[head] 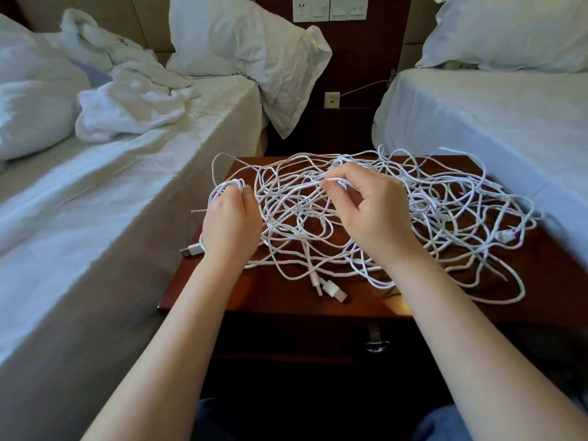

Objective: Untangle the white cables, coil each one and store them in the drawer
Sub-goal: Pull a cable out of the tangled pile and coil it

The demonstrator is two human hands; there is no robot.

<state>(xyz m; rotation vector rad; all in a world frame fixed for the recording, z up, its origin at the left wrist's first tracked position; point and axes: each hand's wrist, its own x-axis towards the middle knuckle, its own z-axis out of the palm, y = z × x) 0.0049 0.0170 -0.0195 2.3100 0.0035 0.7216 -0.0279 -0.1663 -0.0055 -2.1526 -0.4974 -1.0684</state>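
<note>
Cables (302,224) — thin, white, looping — tangle across glossy wooden nightstand (270,297).

The white cables (366,224) lie in a tangle over most of the surface (254,300), loops hanging past its left edge; bare wood shows only along the near edge and near-left corner. The left bed (95,218) stands just beside the surface, the right bed (477,116) covers its far-right corner. Below, the drawer (302,338) is closed, its handle (375,340) free, the person's legs (445,421) just before it

White cables (366,218), reddish-brown nightstand (286,300)
</note>
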